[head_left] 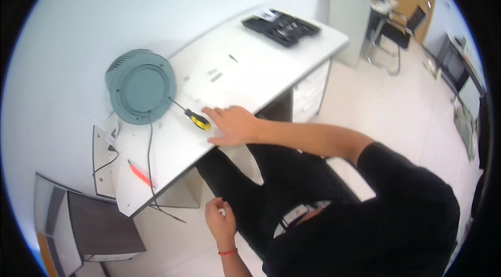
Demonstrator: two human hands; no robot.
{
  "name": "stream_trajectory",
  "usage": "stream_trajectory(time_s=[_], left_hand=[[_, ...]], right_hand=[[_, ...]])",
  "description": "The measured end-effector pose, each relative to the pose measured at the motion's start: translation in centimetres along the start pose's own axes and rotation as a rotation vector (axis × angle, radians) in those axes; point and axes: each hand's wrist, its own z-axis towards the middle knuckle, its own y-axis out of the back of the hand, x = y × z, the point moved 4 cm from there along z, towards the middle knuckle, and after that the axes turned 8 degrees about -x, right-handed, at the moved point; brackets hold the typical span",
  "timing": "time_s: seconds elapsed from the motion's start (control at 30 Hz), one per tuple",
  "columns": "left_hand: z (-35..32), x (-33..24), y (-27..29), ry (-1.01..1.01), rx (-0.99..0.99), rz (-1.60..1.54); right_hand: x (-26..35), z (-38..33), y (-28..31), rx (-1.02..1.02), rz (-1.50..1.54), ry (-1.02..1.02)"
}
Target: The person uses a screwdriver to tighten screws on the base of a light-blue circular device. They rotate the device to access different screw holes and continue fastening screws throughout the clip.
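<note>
My right hand point(232, 125) is open above the desk's near edge, fingers apart. Just left of its fingertips lies a black-and-yellow screwdriver point(198, 120), its shaft pointing at the rim of a teal round appliance point(141, 89). That appliance has a flat circular face, vents on one side and a dark cord point(150, 146) running off the desk. Low by my leg, away from the desk, my left hand point(221, 222) is loosely closed, with nothing visible in it. A red slim tool point(139, 173) lies on the desk near the cord.
On the white desk point(250, 81), an open black tool case point(282, 27) lies at the far end. A small dark piece point(233, 58) and several small grey pieces point(216, 76) are scattered mid-desk. Drawers point(310, 91) stand beneath; a black chair point(394, 34) is farther off.
</note>
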Motion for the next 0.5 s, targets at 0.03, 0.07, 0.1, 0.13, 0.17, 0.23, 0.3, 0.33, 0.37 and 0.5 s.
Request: stream_trajectory(time_s=[0.03, 0.07, 0.1, 0.13, 0.17, 0.23, 0.3, 0.33, 0.37, 0.5], left_hand=[[-0.7, 0.7, 0.0, -0.007, -0.031, 0.039], [-1.4, 1.2, -0.4, -0.013, -0.059, 0.076], [1.3, 0.0, -1.8, 0.019, -0.073, 0.005], [2.1, 0.2, -1.1, 0.004, -0.089, 0.027], [2.5, 0.6, -0.4, -0.005, -0.104, 0.060], [2.9, 2.0, -0.5, 0.018, -0.091, 0.084], [2.6, 2.0, -0.3, 0.029, -0.107, 0.066], [2.5, 2.1, 0.2, 0.035, -0.094, 0.080], [2.4, 2.0, 0.4, 0.039, -0.079, 0.092], [2.5, 3.1, 2.0, 0.320, 0.028, 0.049]], right_hand=[[0.1, -0.8, -0.2, 0.047, 0.023, 0.011], [-0.2, -1.7, -0.4, 0.041, 0.000, 0.053], [-0.9, 2.0, 1.7, 0.106, -0.104, 0.109], [-0.8, 3.1, 1.5, 0.062, -0.104, 0.187], [-1.1, 3.9, 0.9, 0.020, -0.090, 0.266], [-1.7, 5.5, 0.9, -0.090, -0.101, 0.426], [-3.2, 5.9, -0.2, -0.032, -0.109, 0.534], [-3.5, 6.1, 0.1, -0.023, -0.004, 0.596], [-3.8, 6.3, 0.6, -0.013, 0.101, 0.653], [-6.7, 9.0, 0.1, -0.168, 0.319, 0.643]])
